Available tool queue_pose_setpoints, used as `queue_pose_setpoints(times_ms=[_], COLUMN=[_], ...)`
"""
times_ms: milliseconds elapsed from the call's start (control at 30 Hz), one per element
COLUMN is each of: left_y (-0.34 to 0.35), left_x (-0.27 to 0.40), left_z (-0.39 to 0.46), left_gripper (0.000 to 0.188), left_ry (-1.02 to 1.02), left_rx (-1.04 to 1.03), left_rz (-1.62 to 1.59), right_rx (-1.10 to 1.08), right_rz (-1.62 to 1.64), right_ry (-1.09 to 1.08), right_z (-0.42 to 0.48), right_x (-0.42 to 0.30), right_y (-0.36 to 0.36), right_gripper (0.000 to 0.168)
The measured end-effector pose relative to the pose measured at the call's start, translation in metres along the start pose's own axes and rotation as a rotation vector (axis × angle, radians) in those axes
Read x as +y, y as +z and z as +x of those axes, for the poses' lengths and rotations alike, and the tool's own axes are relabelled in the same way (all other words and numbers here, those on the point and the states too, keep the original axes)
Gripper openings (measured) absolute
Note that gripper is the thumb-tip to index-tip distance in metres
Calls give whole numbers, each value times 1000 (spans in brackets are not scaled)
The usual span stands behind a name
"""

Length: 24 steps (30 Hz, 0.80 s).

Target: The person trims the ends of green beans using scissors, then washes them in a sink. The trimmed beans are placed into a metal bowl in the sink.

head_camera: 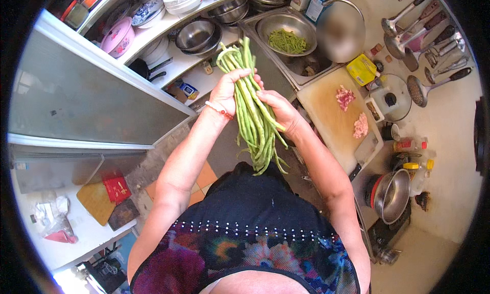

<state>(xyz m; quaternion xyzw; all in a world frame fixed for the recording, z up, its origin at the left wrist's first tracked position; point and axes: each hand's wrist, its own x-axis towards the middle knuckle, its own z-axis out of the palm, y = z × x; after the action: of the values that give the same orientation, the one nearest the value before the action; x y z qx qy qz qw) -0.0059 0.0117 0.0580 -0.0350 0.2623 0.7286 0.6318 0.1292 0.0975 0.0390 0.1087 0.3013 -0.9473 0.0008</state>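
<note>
A thick bundle of long green beans (250, 114) hangs in front of my body, its loose ends trailing downward. My left hand (231, 89) is wrapped around its upper part, with a beaded bracelet at the wrist. Lower on the bundle's right side, my right hand (281, 112) grips the beans too. Beyond my hands, a steel bowl (264, 24) in the sink holds cut green bean pieces (287, 41). To the right, the cutting board (319, 106) carries chopped dark red meat (345, 98) and paler minced meat (360, 125).
A cleaver (367, 146) lies at the board's near end, beside a steel pan (392, 196). Ladles (417, 91) hang on the right wall above a glass lid (390, 112). Shelves of bowls (195, 35) stand at left, next to a sliding glass door (88, 91).
</note>
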Motion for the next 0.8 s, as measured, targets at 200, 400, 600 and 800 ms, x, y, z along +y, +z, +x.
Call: queue_pose_setpoints(times_ms=[200,400,600,800], left_y=[-36,-81,-92,-106], left_x=[60,127,155,175], left_z=[43,77,99,105], left_gripper=[16,18,13,11], left_ry=[64,52,70,164], left_rx=[34,164,380,470], left_rz=[-71,-148,-238,-243], right_rx=[16,161,248,504], right_rz=[-19,-57,-137,-527], right_ry=[60,32,-229,-347], right_z=[49,80,103,109], right_x=[-21,-12,6,5], right_y=[0,-9,-5,18], right_gripper=[44,55,42,23])
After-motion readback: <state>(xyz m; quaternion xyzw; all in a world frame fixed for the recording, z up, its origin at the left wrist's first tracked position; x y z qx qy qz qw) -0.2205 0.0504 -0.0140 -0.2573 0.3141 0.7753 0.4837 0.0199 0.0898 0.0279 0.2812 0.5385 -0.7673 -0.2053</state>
